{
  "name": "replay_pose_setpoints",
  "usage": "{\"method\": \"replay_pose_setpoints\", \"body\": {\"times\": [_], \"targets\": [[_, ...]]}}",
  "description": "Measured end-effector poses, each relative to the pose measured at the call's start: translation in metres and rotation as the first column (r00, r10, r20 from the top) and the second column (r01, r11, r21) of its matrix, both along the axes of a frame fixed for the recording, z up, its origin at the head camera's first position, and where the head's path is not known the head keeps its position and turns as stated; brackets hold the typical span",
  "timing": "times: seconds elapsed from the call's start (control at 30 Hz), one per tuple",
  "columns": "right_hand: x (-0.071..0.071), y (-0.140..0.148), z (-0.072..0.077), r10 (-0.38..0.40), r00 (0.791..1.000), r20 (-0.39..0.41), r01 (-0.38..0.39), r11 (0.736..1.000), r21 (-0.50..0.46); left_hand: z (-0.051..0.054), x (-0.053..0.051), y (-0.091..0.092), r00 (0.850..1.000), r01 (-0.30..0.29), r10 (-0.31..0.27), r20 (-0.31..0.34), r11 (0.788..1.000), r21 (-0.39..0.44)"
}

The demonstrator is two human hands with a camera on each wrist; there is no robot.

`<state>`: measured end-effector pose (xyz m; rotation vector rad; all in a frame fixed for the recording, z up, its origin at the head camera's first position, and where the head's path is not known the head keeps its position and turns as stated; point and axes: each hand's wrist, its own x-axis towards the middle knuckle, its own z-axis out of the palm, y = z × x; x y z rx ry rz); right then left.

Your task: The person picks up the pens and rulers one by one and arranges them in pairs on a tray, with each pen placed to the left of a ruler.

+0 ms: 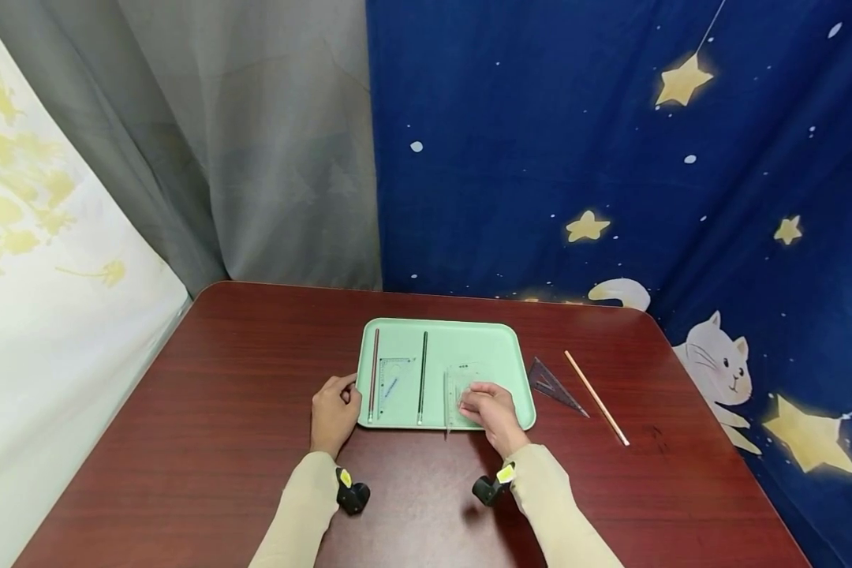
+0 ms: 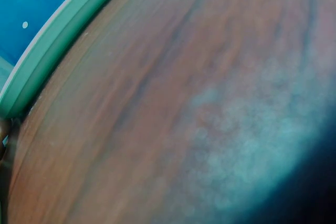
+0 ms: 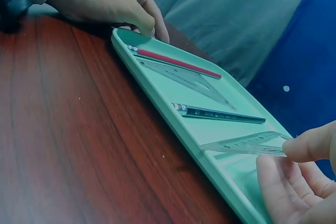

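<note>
A pale green tray [image 1: 479,339] lies on the table. My left hand [image 1: 335,412] grips its near left corner, some fingers hidden in the head view. My right hand [image 1: 495,410] pinches a clear plastic set square [image 3: 247,143] between thumb and fingers over the tray's right half. This set square is tilted, and its lower end reaches the near rim. In the tray's left half lie a red pencil [image 1: 374,375], another clear set square [image 3: 184,80] and a dark pencil [image 1: 422,377], which is nearest the held piece. The left wrist view shows mostly blurred tabletop and tray rim [image 2: 58,35].
Right of the tray, a dark see-through set square [image 1: 554,386] and a light wood-coloured pencil [image 1: 596,397] lie on the reddish-brown table [image 1: 255,355]. Grey and blue curtains [image 1: 483,197] hang behind the table, and a white cloth [image 1: 64,331] hangs at the left.
</note>
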<state>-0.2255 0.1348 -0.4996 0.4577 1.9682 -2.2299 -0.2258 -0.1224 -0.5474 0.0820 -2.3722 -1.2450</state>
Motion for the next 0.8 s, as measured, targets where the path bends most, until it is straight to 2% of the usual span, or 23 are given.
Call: {"method": "replay_pose_setpoints", "body": {"times": [0.27, 0.57, 0.67, 0.8], "targets": [[-0.009, -0.015, -0.002, 0.001, 1.0, -0.003, -0.001, 1.0, 0.01, 0.001, 0.0, 0.0, 1.0, -0.003, 0.003, -0.008, 1.0, -0.007], [-0.02, -0.018, -0.005, -0.034, 0.999, 0.011, 0.033, 0.996, 0.078, 0.003, -0.001, 0.002, 1.0, 0.005, -0.005, -0.016, 1.0, -0.008], [-0.02, -0.021, -0.003, -0.041, 0.999, 0.03, 0.037, 0.991, 0.131, 0.003, 0.0, 0.001, 1.0, 0.005, -0.005, -0.002, 1.0, -0.001], [-0.02, -0.024, 0.002, -0.046, 0.997, 0.065, 0.029, 0.97, 0.242, 0.002, 0.001, 0.001, 1.0, 0.004, -0.004, 0.014, 1.0, 0.003]]}}
